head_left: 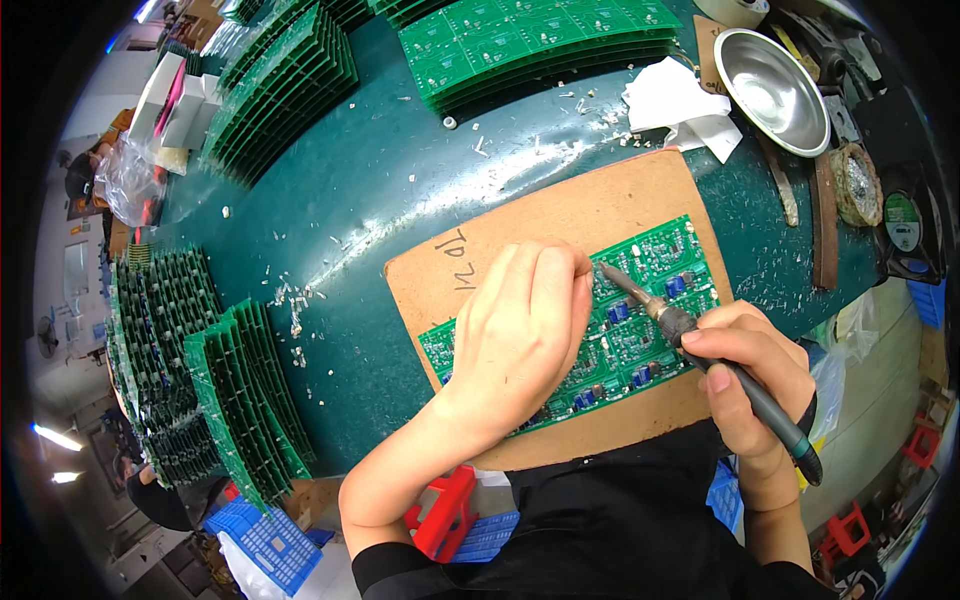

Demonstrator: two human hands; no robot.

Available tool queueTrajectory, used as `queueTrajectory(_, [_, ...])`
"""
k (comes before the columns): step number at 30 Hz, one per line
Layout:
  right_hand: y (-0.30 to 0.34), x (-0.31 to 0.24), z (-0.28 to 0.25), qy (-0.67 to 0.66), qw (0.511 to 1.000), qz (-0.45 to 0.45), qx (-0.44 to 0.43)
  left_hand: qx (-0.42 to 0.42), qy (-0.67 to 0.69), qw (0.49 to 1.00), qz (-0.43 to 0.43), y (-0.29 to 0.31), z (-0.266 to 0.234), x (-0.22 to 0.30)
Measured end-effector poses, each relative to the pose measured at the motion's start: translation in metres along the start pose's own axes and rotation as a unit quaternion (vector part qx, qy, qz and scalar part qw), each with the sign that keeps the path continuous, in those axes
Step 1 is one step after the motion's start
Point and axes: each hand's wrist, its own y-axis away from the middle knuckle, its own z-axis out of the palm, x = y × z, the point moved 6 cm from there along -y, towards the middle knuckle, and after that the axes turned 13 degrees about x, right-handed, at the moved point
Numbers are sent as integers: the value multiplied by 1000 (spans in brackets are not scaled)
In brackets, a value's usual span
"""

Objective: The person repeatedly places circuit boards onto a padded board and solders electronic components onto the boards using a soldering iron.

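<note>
My right hand (pixel 752 360) grips a soldering iron (pixel 770 405) by its dark handle, pen-fashion. The iron's metal tip points up and left, at the upper part of a green circuit board (pixel 655 345) panel dotted with blue and other small components. Over the board's left half lies my left hand (pixel 525 325), its fingers bent and pinched together close beside the iron's tip. What those fingertips hold, if anything, is hidden behind the hand. Under the circuit board is a brown flat board (pixel 560 215) with handwriting on it, tilted on the green tabletop.
Stacks of green circuit boards stand at the far left (pixel 285 90), far middle (pixel 540 40) and near left (pixel 250 400). A metal bowl (pixel 772 92), crumpled white paper (pixel 680 105) and a small fan (pixel 905 225) sit at the right. White bits (pixel 295 310) litter the green table (pixel 350 370).
</note>
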Motion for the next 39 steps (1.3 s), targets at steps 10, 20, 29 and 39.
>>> queueTrajectory(10, [9, 9, -43, -7, 989, 52, 138, -29, 68, 993, -96, -17, -9, 7])
queueTrajectory(20, [1, 17, -37, -14, 994, 61, 92, -30, 57, 998, -25, -23, 32, 16])
queueTrajectory(29, [-2, 17, -37, -1, 999, 17, 49, -15, 22, 999, 25, -25, 32, 22])
queueTrajectory(39, [10, 50, -134, 478, 841, -15, 254, 6, 32, 999, 19, -19, 17, 17])
